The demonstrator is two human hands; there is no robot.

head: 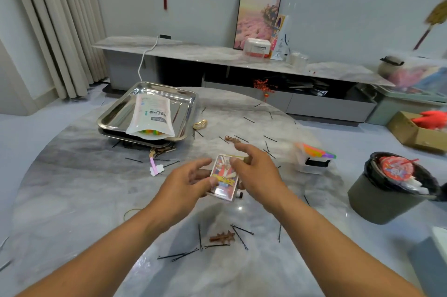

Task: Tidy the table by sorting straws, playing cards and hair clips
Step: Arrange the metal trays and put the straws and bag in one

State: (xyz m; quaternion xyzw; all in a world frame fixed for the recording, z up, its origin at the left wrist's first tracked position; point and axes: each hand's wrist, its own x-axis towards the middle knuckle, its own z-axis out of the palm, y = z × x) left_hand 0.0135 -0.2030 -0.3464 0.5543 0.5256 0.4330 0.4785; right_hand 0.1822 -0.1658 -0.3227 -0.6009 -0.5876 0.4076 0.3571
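A deck of playing cards [223, 177] with a colourful face card on top is held over the middle of the round marble table [72, 190]. My left hand [186, 180] grips its left and near edge, thumb on top. My right hand [254, 171] pinches its far right side. Black bobby pins [239, 231] lie scattered across the table, with a brown claw clip [222, 236] near me and another brown clip [229, 138] beyond the deck. A white bag of colourful straws [151, 117] lies in a steel tray [116, 115]. More straws [316, 151] stick out of a clear box at the right.
A second tray is stacked under the steel one at the far left. A pink clip [154, 168] and a gold clip [200, 124] lie near it. A rubber band [130, 213] lies at the left. A grey bin [391, 188] stands right of the table.
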